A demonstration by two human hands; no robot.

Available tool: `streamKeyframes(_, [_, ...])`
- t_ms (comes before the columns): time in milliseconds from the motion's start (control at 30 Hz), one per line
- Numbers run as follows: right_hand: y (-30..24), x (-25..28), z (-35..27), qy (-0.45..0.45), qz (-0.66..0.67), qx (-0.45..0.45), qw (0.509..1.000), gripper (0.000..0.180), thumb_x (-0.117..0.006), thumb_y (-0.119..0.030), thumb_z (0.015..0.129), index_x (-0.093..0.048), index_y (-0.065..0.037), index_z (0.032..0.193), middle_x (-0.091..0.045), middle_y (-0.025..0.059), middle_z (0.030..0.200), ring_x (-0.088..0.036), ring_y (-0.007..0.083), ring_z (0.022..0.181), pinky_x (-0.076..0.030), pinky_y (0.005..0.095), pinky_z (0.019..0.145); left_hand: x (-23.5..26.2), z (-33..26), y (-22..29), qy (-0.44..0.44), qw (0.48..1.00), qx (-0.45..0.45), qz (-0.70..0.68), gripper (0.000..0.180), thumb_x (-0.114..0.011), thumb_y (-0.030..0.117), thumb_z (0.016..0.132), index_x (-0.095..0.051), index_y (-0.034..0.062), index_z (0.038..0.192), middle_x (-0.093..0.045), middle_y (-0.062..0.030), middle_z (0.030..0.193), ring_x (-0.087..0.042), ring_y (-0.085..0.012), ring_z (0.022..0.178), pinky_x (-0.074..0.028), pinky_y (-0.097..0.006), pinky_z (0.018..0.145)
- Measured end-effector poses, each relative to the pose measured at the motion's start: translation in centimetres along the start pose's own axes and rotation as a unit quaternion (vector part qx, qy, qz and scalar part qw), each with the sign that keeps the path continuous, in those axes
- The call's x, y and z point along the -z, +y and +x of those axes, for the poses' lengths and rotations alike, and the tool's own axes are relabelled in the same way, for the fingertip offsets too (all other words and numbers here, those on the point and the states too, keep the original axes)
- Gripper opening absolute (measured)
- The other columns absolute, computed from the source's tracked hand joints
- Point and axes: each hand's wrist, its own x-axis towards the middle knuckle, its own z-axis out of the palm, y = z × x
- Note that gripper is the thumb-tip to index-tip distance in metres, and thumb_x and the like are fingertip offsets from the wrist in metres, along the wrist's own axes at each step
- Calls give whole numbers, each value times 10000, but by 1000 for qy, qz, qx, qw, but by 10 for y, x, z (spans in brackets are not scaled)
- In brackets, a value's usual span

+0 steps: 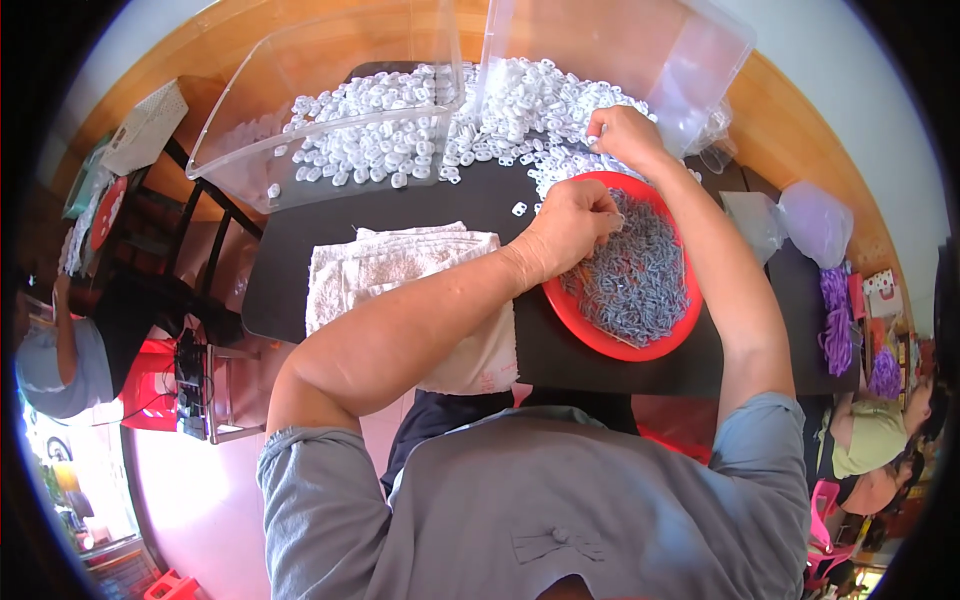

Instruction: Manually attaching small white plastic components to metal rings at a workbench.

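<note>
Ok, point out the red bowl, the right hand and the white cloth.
Red bowl (pixel 630 351): head view, on its near rim.
Right hand (pixel 628 134): head view, on the back of it.
White cloth (pixel 385 264): head view, on its upper part.

Laid at the near left of a dark, round-cornered table (pixel 280 285), a folded off-white terry towel (pixel 385 268). At the right end, a puffed translucent lilac plastic bag (pixel 815 222), with a hanging bundle of purple cord (pixel 836 320) close by. At far left, a white perforated plastic basket (pixel 147 125); farther right, a person in a yellow-green top (pixel 868 438). Along the far side, orange-brown wall panelling (pixel 800 130).
</note>
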Motion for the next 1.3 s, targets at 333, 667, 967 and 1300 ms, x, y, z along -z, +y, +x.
streamKeyframes(333, [-12, 52, -107, -28, 601, -118, 790, 155, -580, -131, 919, -613, 7, 981, -623, 44, 772, -609, 140, 634, -412, 231, 531, -2, -4, 4, 44, 992, 40, -111, 127, -618, 139, 902, -598, 14, 902, -592, -29, 680, -539, -94, 516, -394, -219, 409])
streamKeyframes(667, [-25, 38, -159, 49, 646, -111, 754, 160, -617, -156, 910, -631, 1, 941, -630, 48, 766, -601, 146, 640, -410, 236, 562, -16, -18, 17, 63, 993, 16, -93, 140, -603, 137, 911, -570, 2, 898, -582, -33, 688, -524, -85, 517, -405, -232, 422])
streamKeyframes(967, [-34, 34, -160, 69, 625, -98, 771, 153, -635, -158, 900, -641, -9, 933, -624, 35, 757, -590, 127, 645, -404, 226, 570, -15, -18, 15, 95, 992, -3, -82, 148, -601, 124, 901, -580, -17, 860, -580, -41, 666, -516, -90, 510, -403, -244, 448])
streamKeyframes(1300, [-46, 31, -162, 96, 598, -85, 791, 132, -645, -150, 894, -654, -20, 915, -627, 21, 759, -580, 103, 647, -395, 214, 578, -15, -19, 13, 98, 994, -11, -56, 167, -605, 189, 920, -592, 23, 908, -575, -11, 701, -511, -72, 556, -400, -210, 460])
